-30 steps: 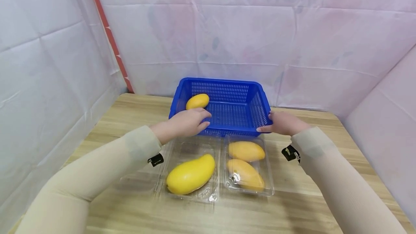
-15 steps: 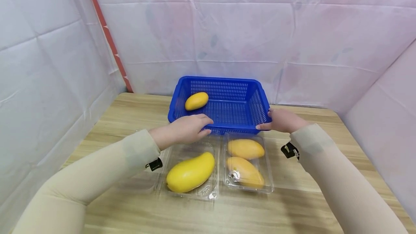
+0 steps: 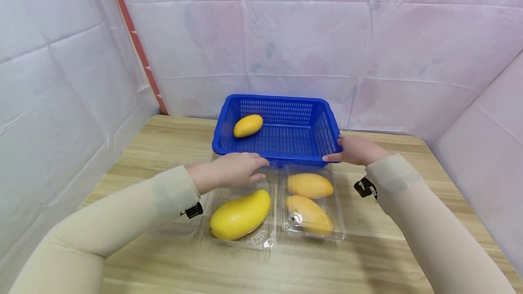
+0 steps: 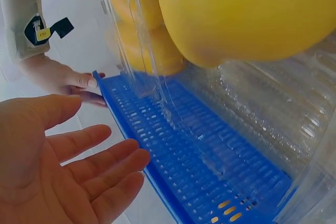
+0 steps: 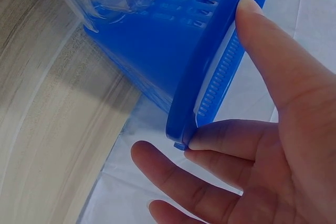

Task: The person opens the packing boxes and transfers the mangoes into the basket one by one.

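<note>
We see the right hand [image 3: 357, 150] with its thumb on the near rim and its index finger bent against the side rim, holding the blue basket [image 3: 286, 139] by its near right corner; its lower fingers spread free. Our left hand [image 3: 230, 170] lies at the near rim, fingers loosely extended and gripping nothing; we cannot tell whether it touches the plastic. Just past the left hand, inside the basket, a small mango [image 3: 248, 125] rests toward the far left. On the near side of the left hand, a large yellow mango [image 3: 241, 216] sits in a clear tray [image 3: 267, 243]. To the right of that tray, nearer us than the right hand, two mangoes [image 3: 309, 185] lie one before the other in a clear container [image 3: 341, 236]. All of this stands on the wooden bench [image 3: 286, 271], and farther out from both hands we have a pale printed cloth [image 3: 306, 35] behind the basket.
</note>
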